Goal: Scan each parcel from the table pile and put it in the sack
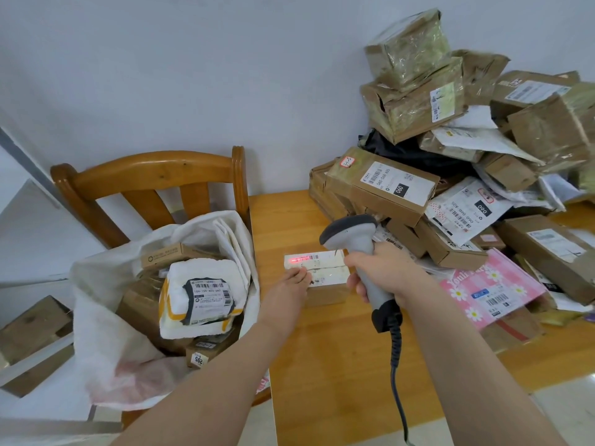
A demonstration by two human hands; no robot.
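Head view: we grip a grey barcode scanner in our right hand, fingers wrapped round its handle, its head aimed toward 10 o'clock. Its black cable drops away toward 6 o'clock.

A red scan line lies across the barcode on 1 small brown parcel with a white label on top. This parcel lies flat on the wooden table, near the middle of the picture, just at 9 o'clock from the scanner hand.

Our left hand comes in from 7 o'clock. Its fingers lie fairly straight on the parcel's near left edge, touching the label without curling round the box.

At 2 o'clock the pile of brown cartons and white mailers leans against the wall. 1 pink mailer with daisies sits at the pile's near edge, at 3 o'clock from our right hand.

At 8 o'clock the white sack stands open on a wooden chair, against the table's left edge. Inside it, 1 white padded parcel with a barcode label rests on top of several brown boxes.
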